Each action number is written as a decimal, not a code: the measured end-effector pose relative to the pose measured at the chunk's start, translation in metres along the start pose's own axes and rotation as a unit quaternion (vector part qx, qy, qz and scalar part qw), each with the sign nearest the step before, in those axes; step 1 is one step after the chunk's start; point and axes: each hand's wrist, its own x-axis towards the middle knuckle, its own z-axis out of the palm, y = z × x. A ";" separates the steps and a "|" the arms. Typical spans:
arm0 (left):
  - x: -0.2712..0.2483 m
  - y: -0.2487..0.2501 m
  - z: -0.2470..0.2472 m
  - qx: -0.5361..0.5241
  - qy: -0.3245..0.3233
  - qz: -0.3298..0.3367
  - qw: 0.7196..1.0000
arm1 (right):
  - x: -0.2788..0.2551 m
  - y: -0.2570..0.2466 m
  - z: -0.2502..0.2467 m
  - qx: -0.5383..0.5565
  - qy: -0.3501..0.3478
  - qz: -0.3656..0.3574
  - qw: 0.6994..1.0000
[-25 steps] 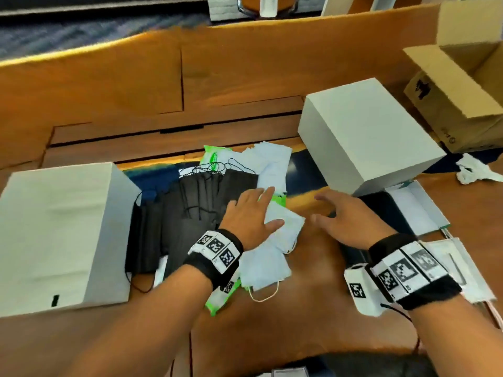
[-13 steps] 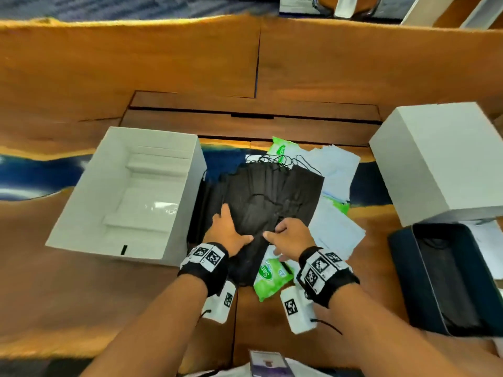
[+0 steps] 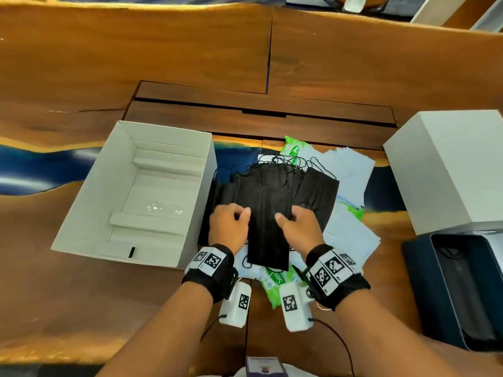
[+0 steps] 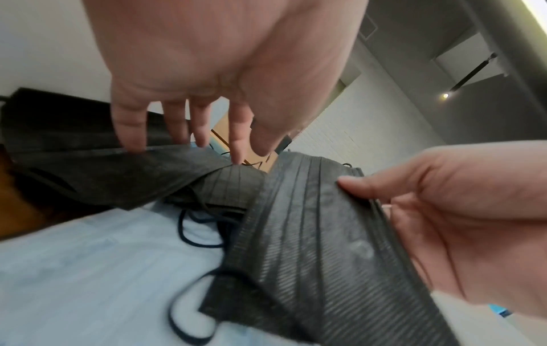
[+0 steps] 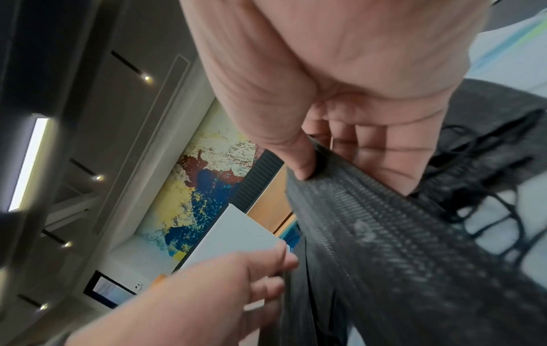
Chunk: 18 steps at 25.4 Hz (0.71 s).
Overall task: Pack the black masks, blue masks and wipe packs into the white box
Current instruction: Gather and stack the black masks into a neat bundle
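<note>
The white box stands open at the left with nothing of the task in it. To its right is a fanned pile of black masks over blue masks and green wipe packs. My left hand pinches the left edge of a stack of black masks; my right hand pinches its right edge. In the left wrist view my left hand's fingers touch a lower black mask. The right wrist view shows my thumb on the stack.
A closed white box stands at the right, with an open dark blue box in front of it. More blue masks and a wipe pack lie behind the pile. A small device sits at the near edge.
A second ago my left hand lay on the blue masks and my right on the table. Both have since moved onto the black masks and gathered a stack between them.
</note>
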 end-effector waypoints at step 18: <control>0.015 -0.002 -0.014 0.197 -0.038 -0.023 0.979 | 0.024 -0.016 -0.003 0.018 -0.039 -0.017 0.999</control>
